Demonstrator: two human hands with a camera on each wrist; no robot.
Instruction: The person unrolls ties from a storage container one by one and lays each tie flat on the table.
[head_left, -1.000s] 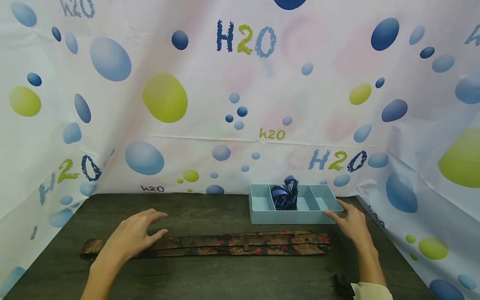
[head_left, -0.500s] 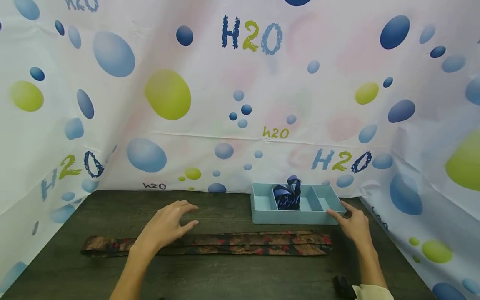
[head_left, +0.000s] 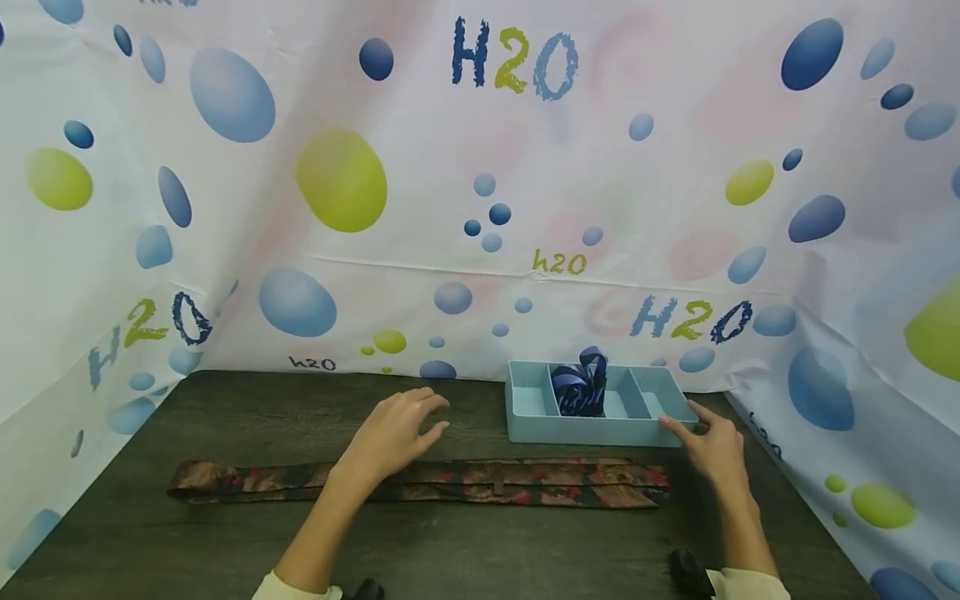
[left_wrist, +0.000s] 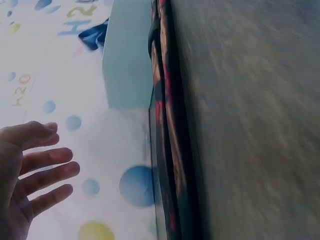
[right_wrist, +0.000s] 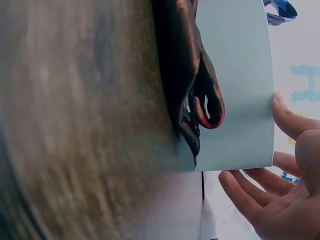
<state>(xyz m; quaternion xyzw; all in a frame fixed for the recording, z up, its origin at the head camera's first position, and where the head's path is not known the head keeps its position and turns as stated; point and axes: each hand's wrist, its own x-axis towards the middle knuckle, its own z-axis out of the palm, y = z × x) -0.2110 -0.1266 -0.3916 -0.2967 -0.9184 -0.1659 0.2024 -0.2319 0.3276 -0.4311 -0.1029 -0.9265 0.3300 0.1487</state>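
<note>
Some brown tie (head_left: 536, 483) hides behind your wrist (head_left: 354, 477), left hand (head_left: 395, 431) loose-fingered, right hand (head_left: 717, 447) gripping the box (head_left: 592, 431) near the table's back edge (head_left: 390, 383).

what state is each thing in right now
Light blue box, upright, open-topped
Blue striped tie, bundled in the box's middle compartment
Patterned tie, doubled over, laid out straight
Left hand, empty, fingers loosely bent
Right hand, holding box's right end
White backdrop, creased

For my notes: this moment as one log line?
left hand: empty; right hand: grips tray corner; patterned tie: on table; blue bundle: in tray's middle compartment
</note>
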